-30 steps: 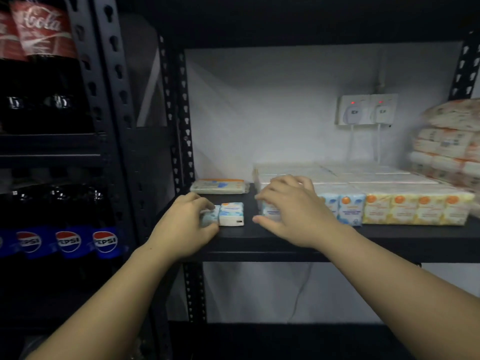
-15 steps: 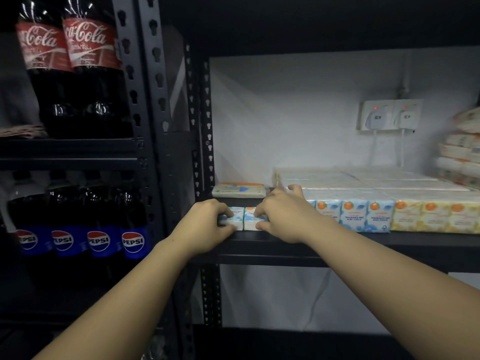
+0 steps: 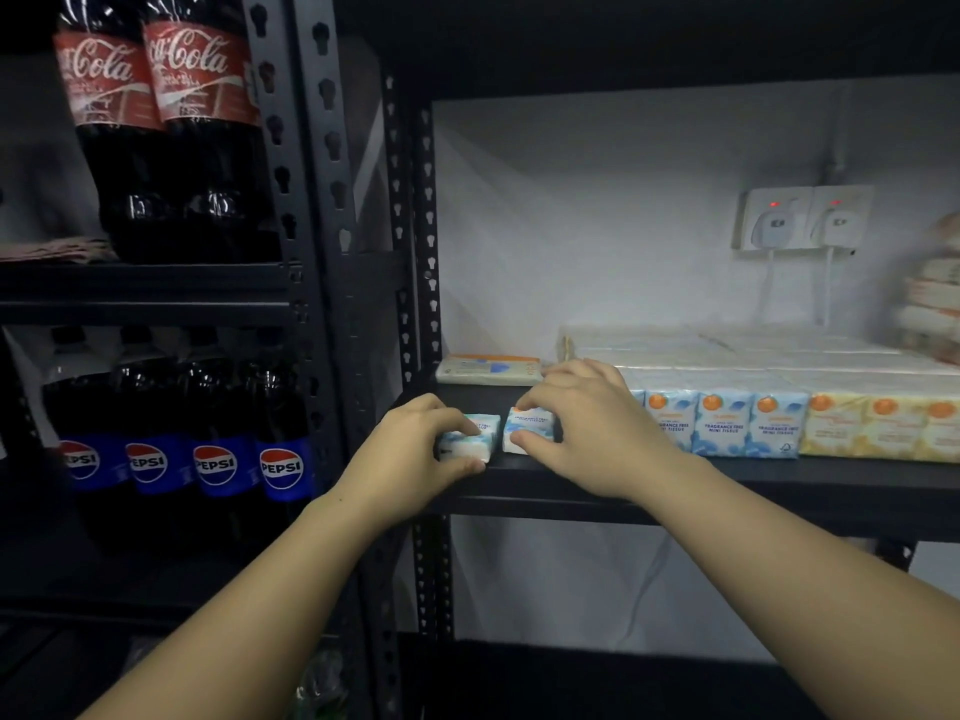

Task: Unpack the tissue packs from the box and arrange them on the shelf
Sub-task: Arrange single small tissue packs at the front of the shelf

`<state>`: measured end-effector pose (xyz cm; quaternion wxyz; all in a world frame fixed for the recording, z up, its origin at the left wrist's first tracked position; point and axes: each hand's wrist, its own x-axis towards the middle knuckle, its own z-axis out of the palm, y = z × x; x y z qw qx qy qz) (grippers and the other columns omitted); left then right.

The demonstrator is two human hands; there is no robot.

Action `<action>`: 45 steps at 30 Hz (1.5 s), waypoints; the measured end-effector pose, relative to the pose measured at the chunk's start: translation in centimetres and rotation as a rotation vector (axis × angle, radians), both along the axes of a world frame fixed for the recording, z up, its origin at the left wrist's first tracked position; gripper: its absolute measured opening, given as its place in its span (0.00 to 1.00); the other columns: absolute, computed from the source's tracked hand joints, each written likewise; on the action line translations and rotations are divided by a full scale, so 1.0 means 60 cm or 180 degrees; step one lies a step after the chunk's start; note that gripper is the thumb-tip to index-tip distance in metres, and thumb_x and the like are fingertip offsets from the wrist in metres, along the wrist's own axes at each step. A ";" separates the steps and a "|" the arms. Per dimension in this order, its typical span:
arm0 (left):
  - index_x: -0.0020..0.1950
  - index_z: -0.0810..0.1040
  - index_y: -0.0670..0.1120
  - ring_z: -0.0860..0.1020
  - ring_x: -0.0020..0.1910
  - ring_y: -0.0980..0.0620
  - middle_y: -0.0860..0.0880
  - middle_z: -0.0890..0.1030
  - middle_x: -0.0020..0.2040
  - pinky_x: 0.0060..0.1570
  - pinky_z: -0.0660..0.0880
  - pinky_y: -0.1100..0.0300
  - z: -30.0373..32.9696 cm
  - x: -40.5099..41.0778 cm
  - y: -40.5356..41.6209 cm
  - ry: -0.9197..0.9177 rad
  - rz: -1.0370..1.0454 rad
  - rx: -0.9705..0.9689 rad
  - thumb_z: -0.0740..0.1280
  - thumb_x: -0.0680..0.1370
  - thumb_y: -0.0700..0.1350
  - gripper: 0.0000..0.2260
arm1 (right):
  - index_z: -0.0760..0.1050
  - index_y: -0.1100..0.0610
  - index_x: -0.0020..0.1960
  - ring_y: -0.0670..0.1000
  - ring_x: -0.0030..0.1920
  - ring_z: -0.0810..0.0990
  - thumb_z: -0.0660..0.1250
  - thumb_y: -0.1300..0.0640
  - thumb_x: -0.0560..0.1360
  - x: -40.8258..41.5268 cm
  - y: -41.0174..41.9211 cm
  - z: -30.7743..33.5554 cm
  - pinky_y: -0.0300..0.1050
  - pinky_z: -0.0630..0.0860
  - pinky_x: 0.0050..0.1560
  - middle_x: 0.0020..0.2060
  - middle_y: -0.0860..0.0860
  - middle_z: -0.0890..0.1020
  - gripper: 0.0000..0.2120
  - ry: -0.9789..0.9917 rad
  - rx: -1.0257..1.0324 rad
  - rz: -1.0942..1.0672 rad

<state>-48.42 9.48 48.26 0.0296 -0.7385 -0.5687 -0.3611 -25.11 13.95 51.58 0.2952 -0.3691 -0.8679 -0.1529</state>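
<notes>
Two small blue-and-white tissue packs stand side by side near the front left of the black shelf [image 3: 779, 472]. My left hand [image 3: 415, 454] grips the left tissue pack [image 3: 470, 441] between thumb and fingers. My right hand [image 3: 592, 433] grips the right tissue pack [image 3: 530, 433] the same way. To the right runs a tidy row of blue tissue packs [image 3: 722, 426], then yellow tissue packs [image 3: 883, 428], with more rows behind. A flat tissue pack [image 3: 488, 368] lies at the shelf's back left. The box is out of view.
A perforated black upright [image 3: 311, 200] divides this shelf from a rack of Coca-Cola bottles [image 3: 166, 132] above Pepsi bottles [image 3: 182, 449]. Two wall sockets [image 3: 802, 218] with plugs sit on the white back wall. Bagged tissue bundles [image 3: 935, 298] are stacked at far right.
My right hand left the blue row and came left onto the second loose pack. My left hand stayed on its pack. The camera view shifted left, showing more of the bottle rack.
</notes>
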 end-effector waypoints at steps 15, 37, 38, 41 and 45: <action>0.51 0.81 0.55 0.85 0.43 0.52 0.54 0.86 0.45 0.46 0.83 0.49 0.020 0.003 -0.028 -0.1513 -0.0270 -0.0080 0.74 0.78 0.48 0.04 | 0.78 0.42 0.54 0.44 0.50 0.82 0.75 0.53 0.76 -0.036 0.022 0.038 0.50 0.81 0.54 0.50 0.42 0.83 0.11 0.0963 -0.1322 0.0789; 0.60 0.84 0.57 0.78 0.58 0.55 0.57 0.81 0.56 0.59 0.77 0.55 0.007 -0.003 0.005 0.0242 0.0321 0.0038 0.72 0.77 0.59 0.14 | 0.82 0.48 0.55 0.52 0.56 0.77 0.67 0.44 0.79 -0.007 0.026 0.031 0.51 0.64 0.69 0.52 0.45 0.84 0.11 -0.0946 -0.0520 -0.0219; 0.60 0.84 0.57 0.78 0.57 0.55 0.57 0.81 0.56 0.58 0.77 0.55 0.008 -0.001 0.008 0.0242 0.0332 0.0030 0.72 0.77 0.59 0.14 | 0.82 0.48 0.56 0.51 0.57 0.77 0.67 0.44 0.79 -0.007 0.027 0.030 0.51 0.62 0.70 0.53 0.44 0.84 0.11 -0.0885 -0.0521 -0.0166; 0.60 0.84 0.57 0.78 0.56 0.55 0.57 0.81 0.55 0.58 0.77 0.55 0.009 0.000 0.015 0.0231 0.0330 0.0000 0.73 0.77 0.59 0.14 | 0.82 0.45 0.58 0.48 0.56 0.77 0.69 0.43 0.79 -0.008 0.028 0.027 0.51 0.59 0.73 0.55 0.41 0.84 0.11 -0.0755 -0.0493 -0.0010; 0.60 0.84 0.56 0.78 0.56 0.55 0.56 0.81 0.56 0.58 0.77 0.55 0.009 0.002 0.019 0.0216 0.0300 -0.0010 0.73 0.77 0.59 0.14 | 0.82 0.43 0.59 0.45 0.51 0.73 0.69 0.42 0.79 -0.012 0.027 0.022 0.52 0.58 0.76 0.54 0.41 0.84 0.11 -0.0688 -0.0506 0.0022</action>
